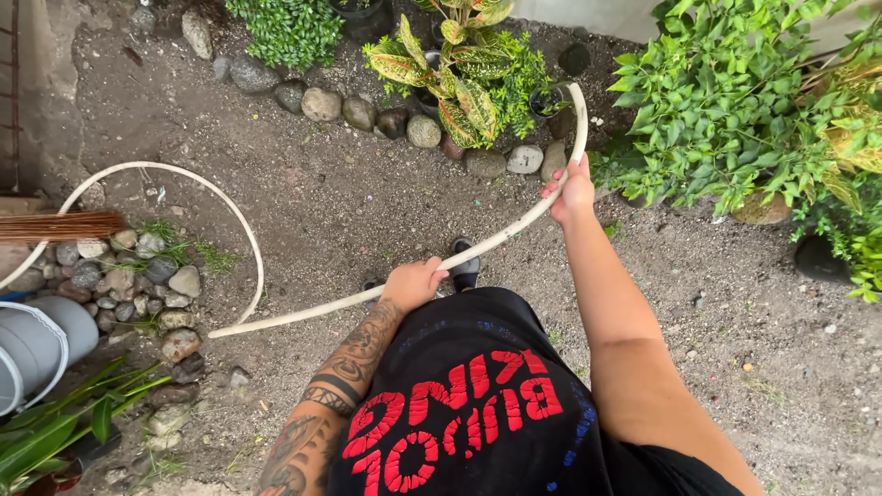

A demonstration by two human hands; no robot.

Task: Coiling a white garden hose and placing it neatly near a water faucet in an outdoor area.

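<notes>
Two hands grip one long pale hose point(496, 241), and everything here turns on how that hose lies; its held stretch runs on a slant from lower left to upper right, across the front of the body, above bare gravelly ground point(349, 197); largest first, then, the ground spreads under it all, edged at the top by a row of rounded stones point(322, 104) and by leafy plants, a variegated one point(455, 69) at the middle and a green shrub point(735, 101) at the right; the hose itself is the longest thing in view; beyond the right hand it curves up and bends over toward a dark pot point(548, 101) among the leaves, and beyond the left hand it runs down to the left, then loops back in a wide arc around a small bed of stones point(138, 276); a grey bucket point(41, 344) sits at the left edge, with a broom's bristles point(60, 225) above it; the right hand point(571, 191) is the farther one, arm stretched out, nearest the hose's bent end, its fingers wrapped closed around the hose; the left hand point(413, 283) sits close to the body, lower on the same line, fingers curled shut over the hose from above; a dark shoe point(466, 266) shows just beside that hand.
</notes>
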